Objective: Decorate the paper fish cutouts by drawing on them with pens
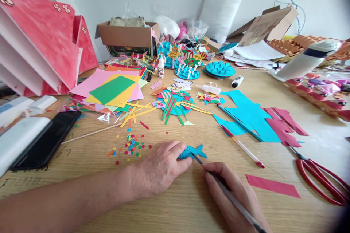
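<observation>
A small blue paper fish (196,150) with dark dots lies on the wooden table, its tail pointing right. My left hand (166,164) holds the fish down, with finger and thumb on its front part, so the head is hidden. In my right hand (232,193) is a dark pen (224,189), gripped in a writing hold. The pen's tip meets the fish near the start of its tail. To the left of the fish, small coloured paper dots (132,143) are scattered on the table.
Red-handled scissors (319,178), a red strip (273,186) and a red-capped pen (243,146) lie to the right. Behind them are blue paper scraps (248,114). Farther left are coloured sheets (112,89) and a black phone (47,140). A glue bottle (160,67) stands at the back.
</observation>
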{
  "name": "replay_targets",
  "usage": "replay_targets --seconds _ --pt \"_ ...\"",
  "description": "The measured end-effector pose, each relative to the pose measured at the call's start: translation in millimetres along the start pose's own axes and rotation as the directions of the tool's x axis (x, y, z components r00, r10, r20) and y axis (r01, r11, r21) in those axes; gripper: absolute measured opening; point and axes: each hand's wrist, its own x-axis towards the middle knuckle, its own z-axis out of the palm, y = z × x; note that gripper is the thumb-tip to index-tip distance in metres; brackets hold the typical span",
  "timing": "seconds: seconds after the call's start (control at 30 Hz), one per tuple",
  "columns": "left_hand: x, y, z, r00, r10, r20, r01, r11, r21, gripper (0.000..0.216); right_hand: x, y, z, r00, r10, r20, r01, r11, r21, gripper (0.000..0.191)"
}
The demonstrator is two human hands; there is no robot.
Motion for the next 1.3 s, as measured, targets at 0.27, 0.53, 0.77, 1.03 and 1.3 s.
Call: replay_targets --seconds 0.27,0.53,0.77,1.03,1.3 --pt "-1.6 0.0 2.9 1.0 -0.005 -0.014 0.005 1.0 0.007 0.026 2.2 1.3 -2.6 0.999 -0.025 0.041 0.027 0.999 -0.036 0.018" --pt "-1.0 -0.1 1.7 1.0 -0.002 -0.007 0.002 1.0 0.002 0.025 1.8 3.2 -2.8 0.999 -0.029 0.044 0.031 0.998 -0.063 0.02" --pt "-2.6 -0.3 3.5 0.999 0.001 -0.039 0.0 1.0 0.028 0.025 4.2 3.6 -5.2 0.997 -0.052 0.062 0.057 0.995 -0.087 0.018" --pt "-2.1 -0.4 4.0 1.0 0.0 -0.03 0.001 1.0 0.028 0.027 2.7 2.2 -4.9 0.997 -0.04 0.066 0.045 0.996 -0.08 0.019" --pt "-2.1 0.1 1.9 1.0 -0.006 0.006 0.006 1.0 0.013 0.028 4.5 7.9 -6.6 0.989 -0.1 0.11 0.113 0.987 -0.115 0.019"
